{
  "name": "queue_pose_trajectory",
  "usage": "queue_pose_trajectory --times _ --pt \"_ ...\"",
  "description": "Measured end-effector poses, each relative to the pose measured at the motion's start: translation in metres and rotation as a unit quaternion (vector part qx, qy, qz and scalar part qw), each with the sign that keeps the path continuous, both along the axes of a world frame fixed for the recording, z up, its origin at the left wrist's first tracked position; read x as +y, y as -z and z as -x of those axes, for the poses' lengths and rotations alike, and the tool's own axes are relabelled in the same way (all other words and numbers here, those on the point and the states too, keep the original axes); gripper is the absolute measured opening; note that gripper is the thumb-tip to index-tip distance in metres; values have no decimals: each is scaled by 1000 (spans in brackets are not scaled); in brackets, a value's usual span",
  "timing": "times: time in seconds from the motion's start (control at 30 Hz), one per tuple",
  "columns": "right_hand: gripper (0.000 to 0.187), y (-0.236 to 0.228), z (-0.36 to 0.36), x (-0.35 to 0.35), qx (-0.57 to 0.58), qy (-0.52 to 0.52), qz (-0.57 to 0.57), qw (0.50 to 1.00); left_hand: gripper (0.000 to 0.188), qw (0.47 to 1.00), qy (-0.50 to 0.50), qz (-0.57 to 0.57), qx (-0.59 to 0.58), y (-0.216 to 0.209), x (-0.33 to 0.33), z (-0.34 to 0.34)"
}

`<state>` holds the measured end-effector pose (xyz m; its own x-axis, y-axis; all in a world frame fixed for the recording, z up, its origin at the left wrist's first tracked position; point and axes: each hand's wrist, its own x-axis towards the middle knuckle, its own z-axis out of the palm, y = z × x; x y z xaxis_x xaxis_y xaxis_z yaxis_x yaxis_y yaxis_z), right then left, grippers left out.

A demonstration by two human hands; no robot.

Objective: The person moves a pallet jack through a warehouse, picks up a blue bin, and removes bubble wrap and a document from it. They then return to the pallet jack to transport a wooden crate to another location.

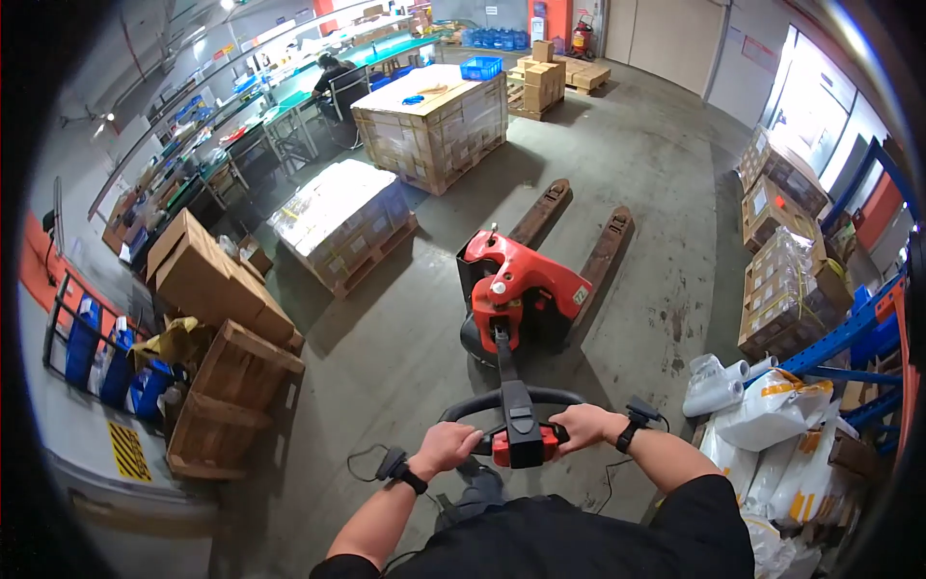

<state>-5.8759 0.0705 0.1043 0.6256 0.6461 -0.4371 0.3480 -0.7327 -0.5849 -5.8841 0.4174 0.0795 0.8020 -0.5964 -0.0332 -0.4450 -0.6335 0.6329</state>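
Note:
A red and black powered pallet truck (pixel 516 275) stands in front of me, its two worn forks (pixel 603 253) pointing away. Its black tiller handle (pixel 522 417) reaches back toward my body. My left hand (pixel 449 450) is closed round the left grip of that handle, and my right hand (pixel 585 427) is wrapped round the right grip. Red controls sit at the handle's base between my hands. Nothing lies on the part of the forks I can see. Both my wrists carry black straps with small devices and cables.
Wrapped carton loads on pallets stand ahead left, a low one (pixel 347 217) and a taller one (pixel 429 125). A wooden crate (pixel 227 405) leans at left. At right are stacked cartons (pixel 786 289), white wrapped bags (pixel 772 405) and blue racking (pixel 839 338). A person (pixel 333 82) sits at far benches.

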Motion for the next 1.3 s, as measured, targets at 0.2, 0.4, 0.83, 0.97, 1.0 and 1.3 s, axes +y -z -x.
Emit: queue_pose_trajectory --times 0.2,0.4,0.83,0.97,1.0,1.3 --pt "61 0 74 -53 -53 -16 4 998 49 996 -78 -50 2 12 -73 100" --pt "54 19 149 -68 -76 16 39 996 52 988 -131 -77 32 31 -102 175" --pt "55 -13 214 -124 -36 0 62 997 59 990 -97 -54 91 -1 -160 259" --pt "56 -28 252 -132 -17 7 56 998 54 998 -20 -18 60 -24 -155 291" --pt "56 -32 262 -130 -14 14 56 998 54 998 -12 -19 63 -29 -149 297" --pt "78 -83 377 -12 -29 96 -36 994 43 987 117 -4 111 -99 -5 317"
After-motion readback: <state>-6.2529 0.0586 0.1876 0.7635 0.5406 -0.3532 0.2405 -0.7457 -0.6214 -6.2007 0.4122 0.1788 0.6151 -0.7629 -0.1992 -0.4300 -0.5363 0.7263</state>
